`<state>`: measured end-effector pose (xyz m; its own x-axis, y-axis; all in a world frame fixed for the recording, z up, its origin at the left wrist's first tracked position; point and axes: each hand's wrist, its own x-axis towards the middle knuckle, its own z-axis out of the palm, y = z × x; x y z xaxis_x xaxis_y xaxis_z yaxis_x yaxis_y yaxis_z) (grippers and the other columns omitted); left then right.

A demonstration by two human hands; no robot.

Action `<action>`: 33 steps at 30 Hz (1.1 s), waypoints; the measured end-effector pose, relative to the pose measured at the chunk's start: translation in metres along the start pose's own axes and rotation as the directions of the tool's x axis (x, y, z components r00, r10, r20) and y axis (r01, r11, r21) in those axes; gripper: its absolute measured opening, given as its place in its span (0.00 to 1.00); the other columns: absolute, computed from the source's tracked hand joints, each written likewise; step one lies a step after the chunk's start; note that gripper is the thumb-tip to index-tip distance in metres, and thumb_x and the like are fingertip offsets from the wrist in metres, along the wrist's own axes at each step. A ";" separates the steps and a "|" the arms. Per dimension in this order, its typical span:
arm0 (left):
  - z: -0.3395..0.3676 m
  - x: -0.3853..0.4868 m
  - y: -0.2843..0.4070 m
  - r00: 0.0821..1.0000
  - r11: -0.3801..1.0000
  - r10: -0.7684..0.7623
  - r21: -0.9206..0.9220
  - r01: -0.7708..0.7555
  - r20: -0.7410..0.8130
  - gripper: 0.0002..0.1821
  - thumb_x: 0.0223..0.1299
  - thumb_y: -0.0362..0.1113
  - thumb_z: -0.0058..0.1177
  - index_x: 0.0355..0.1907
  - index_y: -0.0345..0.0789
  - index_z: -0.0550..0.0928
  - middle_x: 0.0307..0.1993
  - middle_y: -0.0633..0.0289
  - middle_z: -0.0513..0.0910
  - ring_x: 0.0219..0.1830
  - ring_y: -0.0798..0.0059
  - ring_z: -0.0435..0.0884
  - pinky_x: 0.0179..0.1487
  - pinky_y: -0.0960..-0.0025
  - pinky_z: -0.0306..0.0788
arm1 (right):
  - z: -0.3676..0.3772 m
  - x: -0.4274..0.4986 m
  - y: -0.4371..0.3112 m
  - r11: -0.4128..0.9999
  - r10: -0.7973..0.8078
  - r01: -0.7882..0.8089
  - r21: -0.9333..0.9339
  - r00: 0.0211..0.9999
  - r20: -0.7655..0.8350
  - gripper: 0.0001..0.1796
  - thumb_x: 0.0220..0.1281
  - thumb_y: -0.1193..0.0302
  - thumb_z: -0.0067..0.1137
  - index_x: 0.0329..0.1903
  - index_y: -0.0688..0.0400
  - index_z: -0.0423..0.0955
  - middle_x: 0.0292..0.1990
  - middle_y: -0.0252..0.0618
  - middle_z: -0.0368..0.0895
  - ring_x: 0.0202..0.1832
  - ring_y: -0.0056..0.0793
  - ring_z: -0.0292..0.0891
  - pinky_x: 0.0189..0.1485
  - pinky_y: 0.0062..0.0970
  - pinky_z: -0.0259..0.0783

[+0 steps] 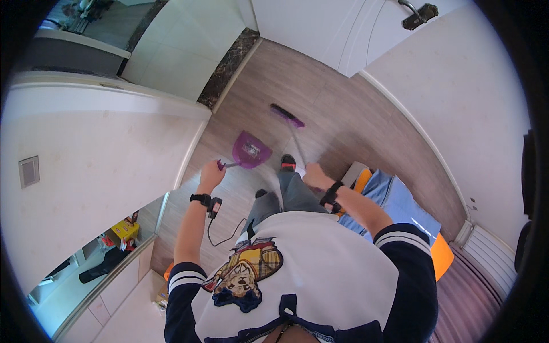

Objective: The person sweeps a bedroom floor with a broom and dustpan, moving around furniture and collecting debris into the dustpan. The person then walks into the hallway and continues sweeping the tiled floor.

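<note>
My left hand (212, 175) grips the upper end of the handle of a purple dustpan (252, 150). The dustpan's pan lies out ahead of that hand, over the wood-look floor, and a label with writing sits in its middle. My right hand (316, 176) is closed around the grey stick of a broom (287, 115). The broom's purple head with dark bristles is on the floor, farther forward than the dustpan and apart from it. Part of the stick is blurred, and its top end is hidden by my right hand and arm.
A white door (317, 30) with a dark handle stands ahead. A dark marble threshold (229, 70) borders a tiled floor at left. Blue denim (386, 193) lies over an orange-edged item on my right, near a white radiator (493, 244). A cable hangs from my left wrist device (214, 208).
</note>
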<state>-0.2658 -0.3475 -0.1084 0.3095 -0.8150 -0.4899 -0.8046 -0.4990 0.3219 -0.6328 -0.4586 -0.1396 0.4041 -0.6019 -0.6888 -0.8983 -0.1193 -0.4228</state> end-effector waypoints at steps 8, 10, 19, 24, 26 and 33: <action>0.012 -0.007 -0.014 1.000 0.995 0.004 -0.101 -0.006 -0.021 0.13 0.47 0.39 0.61 0.28 0.30 0.81 0.27 0.47 0.81 0.34 0.49 0.81 0.39 0.54 0.74 | 0.034 -0.037 -0.023 0.985 -0.162 0.169 -0.026 0.970 0.181 0.12 0.43 0.73 0.54 0.33 0.65 0.77 0.32 0.58 0.79 0.35 0.57 0.77 0.41 0.44 0.74; 0.016 -0.016 -0.019 0.998 0.998 0.045 -0.039 -0.047 -0.045 0.12 0.47 0.39 0.61 0.28 0.30 0.81 0.27 0.47 0.81 0.33 0.49 0.81 0.38 0.54 0.74 | 0.008 -0.042 0.002 0.973 -0.231 0.231 0.013 0.964 0.135 0.12 0.43 0.72 0.54 0.32 0.66 0.77 0.31 0.61 0.78 0.37 0.58 0.77 0.43 0.45 0.73; 0.004 -0.081 -0.054 0.995 0.996 0.083 -0.004 -0.084 -0.052 0.12 0.48 0.39 0.60 0.29 0.30 0.81 0.28 0.46 0.81 0.34 0.50 0.81 0.40 0.53 0.74 | -0.008 -0.060 0.013 1.000 0.013 -0.013 -0.003 0.995 -0.097 0.13 0.44 0.73 0.54 0.30 0.71 0.76 0.35 0.66 0.77 0.40 0.58 0.77 0.45 0.45 0.72; 0.010 -0.091 -0.070 0.999 1.000 0.029 -0.004 -0.029 -0.043 0.13 0.48 0.39 0.60 0.31 0.30 0.82 0.30 0.46 0.82 0.36 0.49 0.81 0.42 0.55 0.75 | 0.104 -0.066 -0.046 0.999 0.016 -0.016 -0.030 1.000 -0.007 0.14 0.45 0.73 0.54 0.34 0.70 0.76 0.34 0.65 0.77 0.41 0.58 0.77 0.45 0.44 0.73; 0.015 -0.093 -0.075 0.999 1.000 0.017 0.016 -0.016 -0.027 0.13 0.48 0.39 0.61 0.32 0.30 0.82 0.31 0.46 0.82 0.37 0.48 0.81 0.43 0.55 0.76 | 0.141 -0.086 -0.065 1.000 -0.002 0.002 -0.020 0.999 0.035 0.13 0.45 0.73 0.54 0.35 0.68 0.76 0.34 0.64 0.78 0.41 0.57 0.76 0.45 0.44 0.72; 0.021 -0.109 -0.094 0.995 0.996 0.072 -0.056 -0.075 -0.064 0.12 0.47 0.38 0.61 0.30 0.31 0.82 0.30 0.46 0.82 0.36 0.49 0.81 0.40 0.55 0.75 | 0.130 -0.145 -0.066 0.988 -0.150 0.150 0.023 0.989 -0.015 0.11 0.43 0.73 0.54 0.32 0.64 0.76 0.31 0.58 0.78 0.37 0.57 0.75 0.43 0.46 0.71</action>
<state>-0.2340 -0.2057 -0.1022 0.2828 -0.8657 -0.4130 -0.7962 -0.4520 0.4023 -0.6098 -0.2610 -0.0884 0.5318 -0.5889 -0.6086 -0.8232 -0.1907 -0.5348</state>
